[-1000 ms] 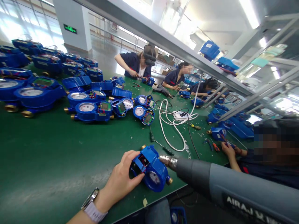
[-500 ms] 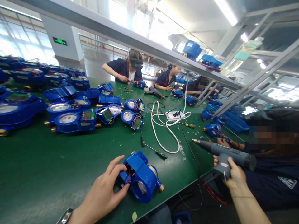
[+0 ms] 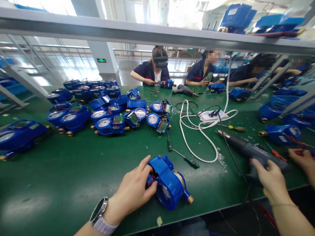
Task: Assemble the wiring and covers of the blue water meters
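While the left hand (image 3: 134, 193) grips the open end of a blue water meter (image 3: 168, 182) lying on its side at the near edge of the green bench (image 3: 61, 183), the right hand (image 3: 272, 180) closes around the grip of a dark heat gun (image 3: 248, 151) resting on the bench to the right. A screwdriver (image 3: 183, 156) lies just beyond the meter, beside a white cable (image 3: 197, 131).

The right hand (image 3: 270, 178) has lowered the heat gun (image 3: 248, 151) from beside the blue meter (image 3: 168, 182) onto the green table (image 3: 73, 177), near its front edge.
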### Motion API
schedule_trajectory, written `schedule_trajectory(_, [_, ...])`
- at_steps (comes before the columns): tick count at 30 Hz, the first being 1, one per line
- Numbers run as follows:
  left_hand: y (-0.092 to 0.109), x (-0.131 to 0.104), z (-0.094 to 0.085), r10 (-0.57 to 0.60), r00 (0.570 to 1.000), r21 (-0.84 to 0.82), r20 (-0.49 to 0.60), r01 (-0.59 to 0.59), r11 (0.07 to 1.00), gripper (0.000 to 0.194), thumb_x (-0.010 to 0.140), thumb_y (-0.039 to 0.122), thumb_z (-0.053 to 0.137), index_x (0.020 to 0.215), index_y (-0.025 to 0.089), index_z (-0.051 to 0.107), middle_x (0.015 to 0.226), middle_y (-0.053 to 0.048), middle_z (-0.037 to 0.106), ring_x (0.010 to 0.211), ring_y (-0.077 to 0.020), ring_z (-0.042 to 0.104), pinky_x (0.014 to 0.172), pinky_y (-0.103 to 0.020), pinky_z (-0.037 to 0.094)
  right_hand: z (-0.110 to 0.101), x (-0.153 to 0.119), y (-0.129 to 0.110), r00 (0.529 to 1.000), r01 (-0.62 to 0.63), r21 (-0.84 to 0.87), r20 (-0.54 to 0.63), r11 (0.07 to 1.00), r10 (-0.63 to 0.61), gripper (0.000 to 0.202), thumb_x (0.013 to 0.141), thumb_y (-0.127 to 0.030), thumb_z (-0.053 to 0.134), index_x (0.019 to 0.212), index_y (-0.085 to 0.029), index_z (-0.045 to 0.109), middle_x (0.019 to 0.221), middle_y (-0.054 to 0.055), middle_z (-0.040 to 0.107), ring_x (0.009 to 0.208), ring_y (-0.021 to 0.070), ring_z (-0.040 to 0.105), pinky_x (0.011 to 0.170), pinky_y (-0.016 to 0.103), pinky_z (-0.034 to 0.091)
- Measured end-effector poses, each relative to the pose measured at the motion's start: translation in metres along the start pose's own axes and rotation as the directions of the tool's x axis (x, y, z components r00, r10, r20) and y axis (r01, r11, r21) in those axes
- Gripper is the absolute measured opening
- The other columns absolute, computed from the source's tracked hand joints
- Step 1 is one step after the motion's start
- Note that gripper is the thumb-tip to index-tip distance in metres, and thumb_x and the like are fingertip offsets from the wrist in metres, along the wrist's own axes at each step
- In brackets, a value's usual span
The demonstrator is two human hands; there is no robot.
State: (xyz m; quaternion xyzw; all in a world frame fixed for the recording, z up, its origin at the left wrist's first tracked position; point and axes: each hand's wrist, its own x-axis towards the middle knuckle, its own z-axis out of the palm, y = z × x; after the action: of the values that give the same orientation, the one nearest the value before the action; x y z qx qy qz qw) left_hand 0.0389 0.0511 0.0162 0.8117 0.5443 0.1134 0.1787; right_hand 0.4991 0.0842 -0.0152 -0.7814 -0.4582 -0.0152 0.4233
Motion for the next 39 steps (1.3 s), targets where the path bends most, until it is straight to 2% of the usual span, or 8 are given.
schedule_trajectory(3, [0.006,0.004,-0.007,-0.029,0.997,0.072,0.065,0.024,0.997,0.017,0.089,0.032,0.054,0.099,0.019,0.059,0.155,-0.017,0.042,0.103,-0.0354,0.072,0.083,-0.053,0.060,0.007,-0.054,-0.049,0.970,0.181,0.121,0.143,0.976,-0.198,0.061,0.094,-0.054,0.057,0.143,-0.020,0.046,0.136,0.018,0.055,0.123,0.0334,0.055,0.101,0.053,0.047])
schedule_trajectory(5, [0.008,0.006,-0.011,-0.038,0.996,0.103,0.075,0.031,0.994,0.023,0.090,0.038,0.056,0.099,0.018,0.060,0.155,-0.019,0.042,0.103,-0.0379,0.072,0.083,-0.055,0.059,0.014,-0.101,-0.094,0.849,0.373,0.247,0.298,0.894,-0.436,0.065,0.092,-0.057,0.057,0.147,-0.026,0.043,0.147,0.012,0.049,0.131,0.0313,0.050,0.108,0.050,0.044])
schedule_trajectory(8, [0.008,0.006,-0.013,-0.035,0.997,0.116,0.069,0.027,0.993,0.025,0.090,0.040,0.057,0.098,0.017,0.062,0.152,-0.020,0.046,0.104,-0.0385,0.071,0.085,-0.054,0.059,0.029,-0.164,-0.154,0.587,0.561,0.410,0.415,0.719,-0.695,0.076,0.081,-0.055,0.071,0.148,-0.033,0.043,0.151,0.005,0.046,0.138,0.0298,0.043,0.113,0.047,0.040])
schedule_trajectory(10, [0.008,0.004,-0.012,-0.023,0.998,0.110,0.066,0.016,0.994,0.020,0.090,0.034,0.056,0.098,0.018,0.063,0.148,-0.019,0.051,0.103,-0.0366,0.072,0.085,-0.052,0.059,0.043,-0.190,-0.177,0.519,0.600,0.429,0.433,0.675,-0.737,0.076,0.082,-0.047,0.072,0.149,-0.027,0.043,0.153,0.009,0.043,0.139,0.0332,0.040,0.113,0.053,0.038])
schedule_trajectory(15, [0.009,0.001,-0.011,-0.016,0.999,0.079,0.036,0.014,0.997,0.016,0.089,0.027,0.054,0.093,0.018,0.066,0.145,-0.018,0.055,0.104,-0.0327,0.072,0.088,-0.046,0.059,0.066,-0.207,-0.183,0.567,0.599,0.352,0.448,0.719,-0.692,0.053,0.093,-0.020,0.052,0.146,-0.019,0.048,0.148,0.013,0.048,0.129,0.0331,0.049,0.103,0.057,0.047])
schedule_trajectory(29, [0.003,0.004,-0.008,-0.006,1.000,-0.132,-0.004,0.006,0.991,0.012,0.082,0.024,0.062,0.071,0.021,0.058,0.143,-0.007,0.057,0.109,-0.0291,0.070,0.085,-0.041,0.057,0.069,-0.213,-0.174,0.633,0.577,0.324,0.403,0.750,-0.661,0.047,0.098,-0.025,0.048,0.144,-0.016,0.048,0.146,0.012,0.050,0.126,0.0279,0.050,0.102,0.049,0.048])
schedule_trajectory(35, [-0.016,0.005,-0.007,0.087,0.996,-0.052,-0.007,-0.087,0.995,0.039,0.074,0.043,0.078,0.100,0.024,0.056,0.144,-0.009,0.054,0.110,-0.0309,0.068,0.084,-0.045,0.058,0.066,-0.212,-0.172,0.639,0.569,0.317,0.410,0.758,-0.651,0.049,0.098,-0.026,0.050,0.145,-0.017,0.046,0.147,0.011,0.049,0.126,0.0276,0.050,0.102,0.049,0.048])
schedule_trajectory(39, [-0.023,-0.001,0.008,0.185,0.977,0.035,-0.110,-0.182,0.983,0.054,0.071,0.034,0.084,0.113,0.022,0.053,0.129,-0.012,0.059,0.109,-0.0291,0.066,0.088,-0.043,0.057,0.065,-0.220,-0.175,0.664,0.558,0.289,0.408,0.778,-0.627,0.048,0.099,-0.025,0.047,0.147,-0.018,0.043,0.149,0.011,0.048,0.130,0.0291,0.048,0.107,0.058,0.040])
